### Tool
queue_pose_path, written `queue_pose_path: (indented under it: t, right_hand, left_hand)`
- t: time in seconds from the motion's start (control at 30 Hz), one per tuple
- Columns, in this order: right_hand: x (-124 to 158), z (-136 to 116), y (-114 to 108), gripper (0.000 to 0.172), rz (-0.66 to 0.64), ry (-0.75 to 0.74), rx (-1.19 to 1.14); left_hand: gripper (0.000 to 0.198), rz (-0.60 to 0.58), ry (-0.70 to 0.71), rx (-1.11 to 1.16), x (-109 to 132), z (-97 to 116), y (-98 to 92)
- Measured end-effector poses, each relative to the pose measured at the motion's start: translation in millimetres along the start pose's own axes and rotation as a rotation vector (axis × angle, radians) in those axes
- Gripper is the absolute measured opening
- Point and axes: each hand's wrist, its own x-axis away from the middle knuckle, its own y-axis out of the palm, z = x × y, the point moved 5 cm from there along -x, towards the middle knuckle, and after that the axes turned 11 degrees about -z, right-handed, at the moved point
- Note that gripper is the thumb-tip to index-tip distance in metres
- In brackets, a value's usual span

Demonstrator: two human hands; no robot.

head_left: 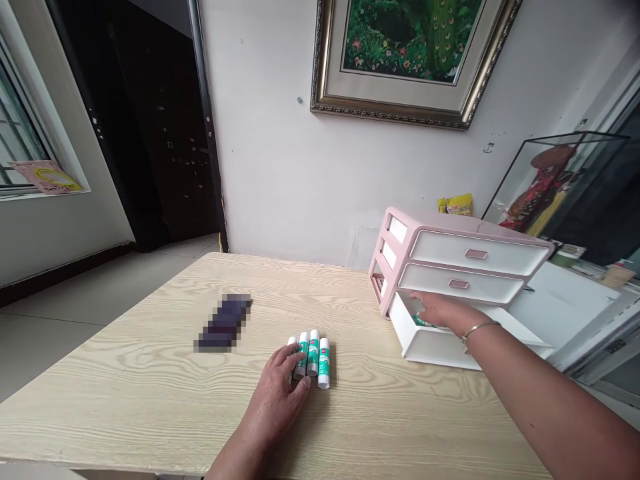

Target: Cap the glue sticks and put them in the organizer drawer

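Observation:
Several white-and-green glue sticks (324, 363) lie side by side on the wooden table. My left hand (280, 393) rests over the leftmost of them, its fingers and thumb apart, partly covering those sticks. Off to the right, my right hand (440, 311), with a bangle at the wrist, reaches into the pulled-out bottom drawer (435, 353) of a pink-and-white drawer unit (470, 230). Its visible fingers are spread. Below them in the drawer shows something green and white (421, 321), apparently a glue stick; my hand hides part of it.
A pixelated dark rectangular object (224, 325) lies on the table (150, 387) left of the glue sticks. Behind the drawer unit are a yellow packet (459, 204) and a glass case (540, 173). A framed picture (390, 110) hangs on the wall.

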Motion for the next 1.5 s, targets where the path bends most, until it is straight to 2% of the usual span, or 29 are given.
queue_pose_path:
  t: [0.1,0.2,0.3,0.37,0.47,0.57,0.77,0.87,0.97,1.1,1.27,1.4,1.5]
  right_hand:
    - [29,-38,-17,0.031,0.052,-0.021,-0.004]
    - [66,-97,-15,0.032,0.029,-0.093,-0.07]
    - [95,-156,10,0.039,-0.085,-0.193,-0.132]
    - [103,-186,31,0.044,-0.17,-0.243,-0.147]
    - [102,-214,59,0.049,-0.22,-0.277,-0.119]
    - [94,-231,80,0.054,-0.187,-0.302,-0.074]
    - [76,-241,117,0.041,-0.139,-0.353,-0.054]
    - [71,-235,126,0.044,-0.167,-0.399,-0.025]
    - [74,-226,125,0.054,-0.194,-0.432,0.003]
    - [80,-217,113,0.059,-0.164,-0.44,-0.006]
    - [71,-201,118,0.069,-0.246,-0.33,0.005]
    - [65,-188,126,0.069,-0.206,-0.351,0.001]
    - [65,-177,119,0.074,-0.136,-0.41,-0.015]
  left_hand:
    - [0.043,-0.01,-0.021,0.003,0,-1,0.9]
    - [0.045,-0.012,-0.041,0.013,0,-3,2.5]
    - [0.049,0.008,-0.045,0.039,-1,-7,3.7]
    - [0.052,0.032,-0.049,0.066,-1,-10,3.7]
    - [0.055,0.063,-0.077,0.109,0,-15,2.7]
    - [0.058,0.077,-0.107,0.147,0,-17,0.6]
    - [0.056,0.051,-0.105,0.19,-2,-15,-1.5]
    - [0.054,0.031,-0.086,0.178,-2,-13,-1.1]
    - [0.055,0.026,-0.094,0.162,-1,-10,-2.9]
    - [0.05,0.001,-0.095,0.152,0,-5,-5.8]
    - [0.046,-0.015,-0.093,0.132,0,-10,-3.1]
    - [0.044,-0.011,-0.068,0.099,-1,-14,-1.5]
    - [0.044,-0.019,-0.076,0.083,-1,-12,-3.3]
